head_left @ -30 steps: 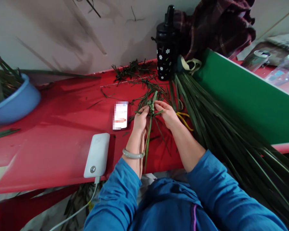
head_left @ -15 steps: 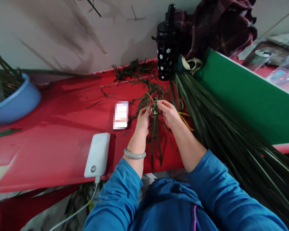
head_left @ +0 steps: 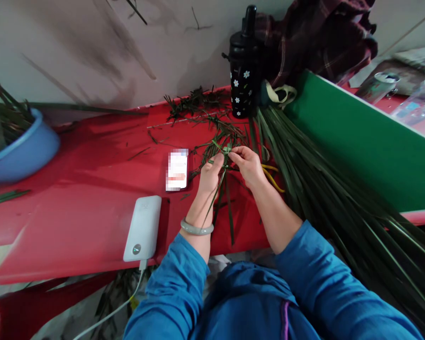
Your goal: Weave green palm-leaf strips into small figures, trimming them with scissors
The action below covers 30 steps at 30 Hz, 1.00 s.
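Observation:
Between my two hands is a small woven piece of green leaf strips (head_left: 226, 152), held above the red table. My left hand (head_left: 211, 173) pinches it from the left, thumb on top. On its right side, the fingertips of my right hand (head_left: 247, 163) are closed on it. Long loose leaf strips (head_left: 229, 208) hang from the piece toward me, one crossing over my left wrist. Cut leaf scraps (head_left: 212, 146) lie just behind my hands. Yellow-handled scissors or a yellow loop (head_left: 272, 178), partly hidden, lies beside my right wrist.
A phone (head_left: 177, 170) and a white power bank (head_left: 142, 229) with a cable lie left on the red table (head_left: 92, 189). Long leaves (head_left: 304, 165) run along a green board (head_left: 361, 151) at right. A black tumbler (head_left: 243, 71) stands behind; a blue basin (head_left: 24, 146) is far left.
The woven piece has turned in my fingers, and its hanging strips have shifted, one now lying across my left wrist. My left thumb has moved up over the piece.

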Available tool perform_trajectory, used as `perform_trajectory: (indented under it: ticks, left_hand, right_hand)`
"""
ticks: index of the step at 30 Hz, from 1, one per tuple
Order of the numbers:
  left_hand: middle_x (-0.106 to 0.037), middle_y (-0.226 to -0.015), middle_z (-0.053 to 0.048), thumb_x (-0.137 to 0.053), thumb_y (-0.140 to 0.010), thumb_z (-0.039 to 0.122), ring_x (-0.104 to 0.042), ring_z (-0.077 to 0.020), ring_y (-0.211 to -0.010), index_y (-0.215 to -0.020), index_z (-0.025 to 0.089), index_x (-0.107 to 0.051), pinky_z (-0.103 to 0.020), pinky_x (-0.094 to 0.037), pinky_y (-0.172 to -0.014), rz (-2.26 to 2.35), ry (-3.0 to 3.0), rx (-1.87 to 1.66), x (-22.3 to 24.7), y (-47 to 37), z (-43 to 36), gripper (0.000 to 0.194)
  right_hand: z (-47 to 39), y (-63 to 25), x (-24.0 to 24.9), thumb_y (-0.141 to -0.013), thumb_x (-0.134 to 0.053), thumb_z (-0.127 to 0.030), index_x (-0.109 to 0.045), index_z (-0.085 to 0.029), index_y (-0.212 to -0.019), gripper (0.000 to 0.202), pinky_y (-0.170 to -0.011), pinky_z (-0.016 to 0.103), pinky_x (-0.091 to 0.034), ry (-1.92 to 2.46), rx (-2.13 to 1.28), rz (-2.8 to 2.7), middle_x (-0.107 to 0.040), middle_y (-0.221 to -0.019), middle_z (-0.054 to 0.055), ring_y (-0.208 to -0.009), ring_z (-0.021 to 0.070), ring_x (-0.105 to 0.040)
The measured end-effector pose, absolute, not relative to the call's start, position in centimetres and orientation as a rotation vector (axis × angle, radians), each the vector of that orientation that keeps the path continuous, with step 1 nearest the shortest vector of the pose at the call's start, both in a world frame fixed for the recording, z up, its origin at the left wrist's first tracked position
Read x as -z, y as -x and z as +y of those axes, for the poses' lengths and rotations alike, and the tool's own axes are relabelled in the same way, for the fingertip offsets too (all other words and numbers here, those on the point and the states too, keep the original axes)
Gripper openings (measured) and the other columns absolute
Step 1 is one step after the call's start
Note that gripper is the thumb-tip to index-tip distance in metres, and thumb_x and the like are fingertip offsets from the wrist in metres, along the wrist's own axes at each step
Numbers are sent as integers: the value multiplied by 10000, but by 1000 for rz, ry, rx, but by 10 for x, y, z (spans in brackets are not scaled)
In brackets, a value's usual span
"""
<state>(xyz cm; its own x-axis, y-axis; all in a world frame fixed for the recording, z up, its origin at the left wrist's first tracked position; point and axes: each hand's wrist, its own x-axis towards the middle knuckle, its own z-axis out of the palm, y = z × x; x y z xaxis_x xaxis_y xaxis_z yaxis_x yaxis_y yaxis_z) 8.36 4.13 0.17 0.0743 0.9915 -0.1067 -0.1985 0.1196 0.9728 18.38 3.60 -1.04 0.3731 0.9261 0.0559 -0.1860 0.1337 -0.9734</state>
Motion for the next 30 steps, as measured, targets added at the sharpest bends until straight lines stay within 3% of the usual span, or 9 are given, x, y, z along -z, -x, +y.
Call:
perform_trajectory:
  ticks: [4,10,15,23,30]
  left_hand:
    - [-660,-685,-5,-669,-589,229,-597,-141,-771,-708,152,-656,-285,-456,-788,1042,-964,-1164,-6,-84,42,142]
    - [-676,-726,-7,-596,-621,146,-595,-139,-767,-693,167,-666,-287,-464,-769,1078,-1012,-1161,-16,-83,39,103]
    - [-657,-682,-6,-595,-637,145,-590,-138,-735,-704,159,-661,-292,-447,-767,1095,-992,-1146,-17,-84,37,95]
    - [-661,-685,4,-607,-632,201,-582,-130,-777,-710,156,-666,-265,-425,-791,1026,-1028,-1160,-4,-83,42,107]
    - [-670,-707,-8,-591,-645,209,-573,-130,-783,-716,151,-671,-251,-410,-781,1010,-1118,-1069,-3,-81,42,122]
  right_hand:
    - [36,-182,11,-595,-591,-269,-556,-179,-724,161,-586,236,-424,1087,-1046,-871,-552,-614,-42,-554,73,-484]
    - [35,-183,12,-631,-581,-281,-571,-180,-746,154,-621,236,-433,1069,-1007,-861,-575,-664,-32,-597,75,-508]
    - [35,-186,12,-661,-572,-297,-592,-182,-786,171,-617,233,-423,1098,-925,-878,-583,-697,-20,-626,84,-502]
    - [36,-187,10,-685,-569,-385,-601,-190,-889,284,-780,273,-456,1081,-993,-929,-648,-870,17,-818,120,-578]
    - [34,-190,9,-686,-565,-312,-618,-190,-902,254,-805,281,-462,1062,-1013,-968,-657,-887,12,-824,118,-587]
